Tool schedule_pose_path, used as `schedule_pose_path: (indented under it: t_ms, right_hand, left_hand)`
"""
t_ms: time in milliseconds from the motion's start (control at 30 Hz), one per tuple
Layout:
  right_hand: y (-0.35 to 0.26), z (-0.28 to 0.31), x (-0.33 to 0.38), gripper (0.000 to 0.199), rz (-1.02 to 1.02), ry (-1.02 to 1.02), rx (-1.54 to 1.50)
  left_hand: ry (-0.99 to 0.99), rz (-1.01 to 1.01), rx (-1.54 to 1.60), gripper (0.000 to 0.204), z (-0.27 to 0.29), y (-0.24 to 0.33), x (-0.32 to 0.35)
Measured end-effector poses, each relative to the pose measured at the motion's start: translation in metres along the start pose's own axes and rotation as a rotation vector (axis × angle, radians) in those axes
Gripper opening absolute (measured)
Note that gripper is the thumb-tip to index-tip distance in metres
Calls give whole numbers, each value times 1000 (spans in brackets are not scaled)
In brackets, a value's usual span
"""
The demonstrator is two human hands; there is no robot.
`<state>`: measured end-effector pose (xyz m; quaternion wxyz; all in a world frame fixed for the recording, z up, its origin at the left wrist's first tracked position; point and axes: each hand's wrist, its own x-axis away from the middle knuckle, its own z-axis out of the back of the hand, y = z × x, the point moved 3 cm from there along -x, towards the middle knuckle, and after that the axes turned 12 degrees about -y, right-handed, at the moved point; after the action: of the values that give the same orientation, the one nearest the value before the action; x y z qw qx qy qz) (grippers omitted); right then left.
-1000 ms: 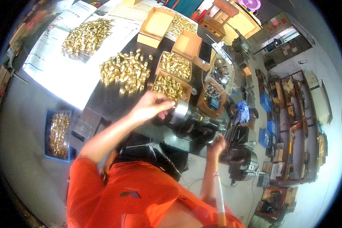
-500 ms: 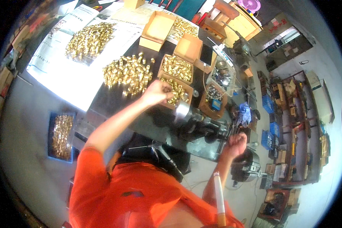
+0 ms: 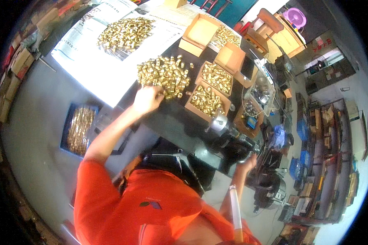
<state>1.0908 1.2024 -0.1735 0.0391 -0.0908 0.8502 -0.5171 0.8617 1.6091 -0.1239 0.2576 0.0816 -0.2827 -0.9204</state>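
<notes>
My left hand (image 3: 148, 98) rests at the near edge of a pile of small brass fittings (image 3: 163, 76) on the dark worktable (image 3: 171, 122), its fingers curled among the pieces. Whether it grips one I cannot tell. My right hand (image 3: 247, 162) sits lower right, on the dark machine (image 3: 233, 143) with a shiny metal chuck (image 3: 219, 121); its fingers are closed on a part of the machine, likely a lever.
Open cardboard boxes with brass fittings (image 3: 206, 100), (image 3: 216, 77) stand right of the pile. A second brass heap (image 3: 126, 32) lies on newspaper. A blue crate of brass parts (image 3: 78, 129) sits on the floor at left. Shelves (image 3: 327, 155) line the right side.
My left hand has moved away from the chuck area, up and left to the loose brass pile. My right hand has shifted to the right along the machine.
</notes>
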Motion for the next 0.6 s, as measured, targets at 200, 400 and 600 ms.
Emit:
schedule_pose_path:
  t_ms: [200,400,600]
  right_hand:
    - [-2,0,6,11,13,1,42]
    - [-7,-2,23,13,-16,11,43]
    - [-12,-7,27,13,18,53,72]
  left_hand:
    - [47,-11,-195,20,-21,-5,-5]
    - [-14,-34,-10,18,-17,-1,-2]
    - [-421,-299,1137,16,-20,83,11]
